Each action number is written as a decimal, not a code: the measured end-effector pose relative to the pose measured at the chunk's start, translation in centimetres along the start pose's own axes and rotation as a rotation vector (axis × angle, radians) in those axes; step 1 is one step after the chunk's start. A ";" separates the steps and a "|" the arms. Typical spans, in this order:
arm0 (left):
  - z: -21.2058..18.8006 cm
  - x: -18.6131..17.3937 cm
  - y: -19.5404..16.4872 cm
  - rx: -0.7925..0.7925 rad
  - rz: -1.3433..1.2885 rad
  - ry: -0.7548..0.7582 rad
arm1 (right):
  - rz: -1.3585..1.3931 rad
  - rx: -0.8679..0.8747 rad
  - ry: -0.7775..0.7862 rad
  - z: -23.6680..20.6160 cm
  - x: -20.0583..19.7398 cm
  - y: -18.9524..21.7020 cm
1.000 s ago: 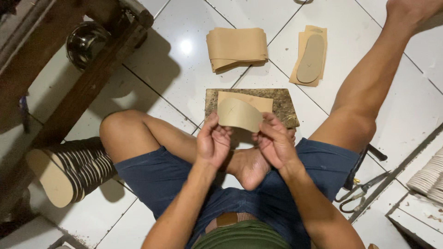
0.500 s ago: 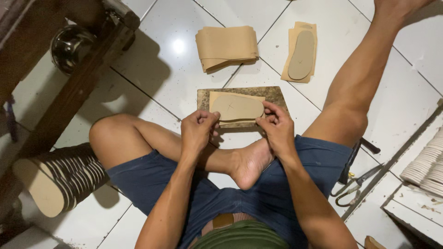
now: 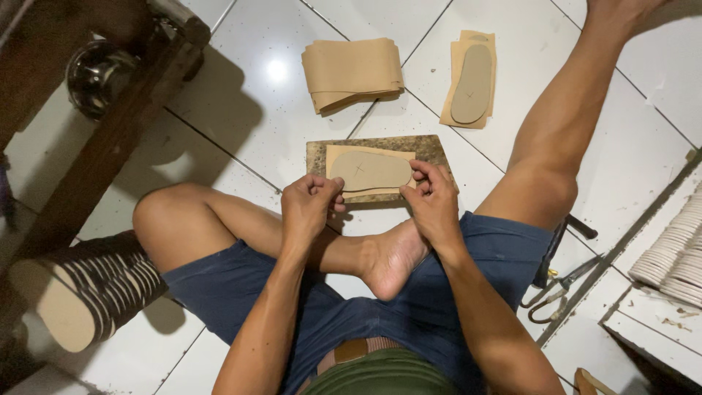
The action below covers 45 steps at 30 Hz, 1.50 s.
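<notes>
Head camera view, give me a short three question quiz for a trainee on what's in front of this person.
1. True or false: the sole-shaped template lies on a tan sheet on the cutting board.
2. Which hand presses the sheet's right end? A) left hand B) right hand
3. What lies farther out on the floor tiles, left of the second template?

Key
1. True.
2. B.
3. A folded stack of tan sheets; the second template lies on its own sheets.

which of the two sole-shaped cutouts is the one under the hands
The sole-shaped cutout lying crosswise on the board, pinned by the left hand and right hand. The other cutout lies untouched farther away, on tan sheets.
</notes>
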State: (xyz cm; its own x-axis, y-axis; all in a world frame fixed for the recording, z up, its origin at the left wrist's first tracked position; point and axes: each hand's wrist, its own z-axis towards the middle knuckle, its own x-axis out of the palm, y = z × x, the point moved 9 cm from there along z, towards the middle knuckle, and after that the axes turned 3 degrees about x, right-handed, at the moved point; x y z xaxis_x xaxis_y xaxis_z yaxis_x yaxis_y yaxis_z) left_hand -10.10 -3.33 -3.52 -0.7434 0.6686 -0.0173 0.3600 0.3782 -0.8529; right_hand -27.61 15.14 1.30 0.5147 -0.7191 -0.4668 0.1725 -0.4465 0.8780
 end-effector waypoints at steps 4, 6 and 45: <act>0.2 -0.9 -2.3 0.197 0.535 -0.105 | -0.054 0.003 0.019 -0.3 0.1 0.9; -0.5 -0.6 -3.1 0.264 0.576 -0.126 | -0.119 -0.172 0.015 -0.9 0.3 2.5; -7.6 5.2 -1.0 -0.121 -0.850 0.400 | 1.069 0.582 0.335 -6.3 1.9 0.6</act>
State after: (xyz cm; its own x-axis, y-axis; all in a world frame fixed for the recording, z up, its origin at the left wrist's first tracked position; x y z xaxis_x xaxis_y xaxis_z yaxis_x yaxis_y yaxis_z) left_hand -10.09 4.65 1.24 -0.5434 0.3001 0.7840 -0.1405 0.8882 -0.4374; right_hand -21.23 16.86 1.60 0.3703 -0.7331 0.5704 -0.8110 0.0442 0.5833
